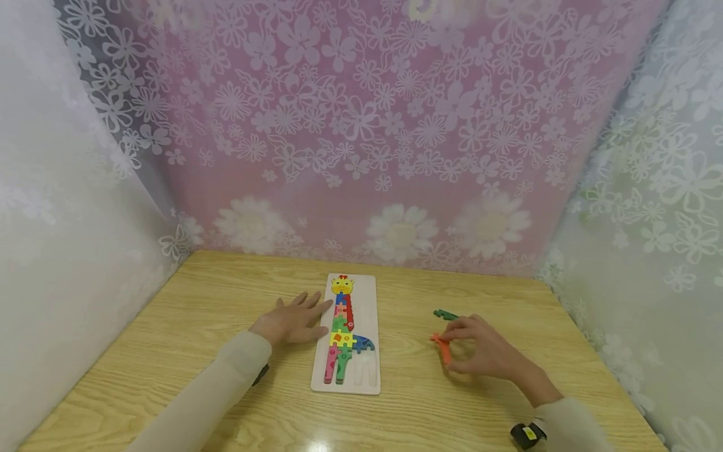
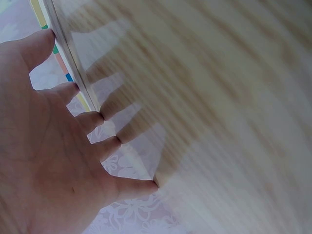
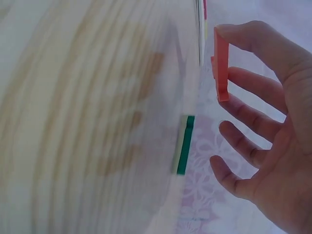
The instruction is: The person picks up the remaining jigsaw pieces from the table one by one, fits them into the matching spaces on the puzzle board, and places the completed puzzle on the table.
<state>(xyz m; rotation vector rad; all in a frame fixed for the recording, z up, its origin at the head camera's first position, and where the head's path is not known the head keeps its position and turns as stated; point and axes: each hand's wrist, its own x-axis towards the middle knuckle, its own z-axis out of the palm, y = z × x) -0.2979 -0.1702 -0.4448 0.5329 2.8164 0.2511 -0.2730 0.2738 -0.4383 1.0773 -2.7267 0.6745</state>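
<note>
A white puzzle board [image 1: 366, 307] lies lengthwise on the table, filled with giraffe pieces from the yellow head [image 1: 341, 285] down to the pink and green front legs. An unfilled leg-shaped recess [image 1: 364, 370] shows at its lower right, below a blue piece [image 1: 363, 343]. My left hand [image 1: 294, 320] rests with spread fingers at the board's left edge. Between thumb and fingers, my right hand [image 1: 480, 348] pinches an orange puzzle piece [image 3: 222, 63], raised above the table in the right wrist view. Just beyond that hand lies a green puzzle piece [image 1: 445, 314].
The wooden table [image 1: 226, 402] is bounded by a pink flowered curtain [image 1: 361, 125] at the back and pale flowered curtains on both sides. A black wrist device [image 1: 526, 434] sits at my right sleeve.
</note>
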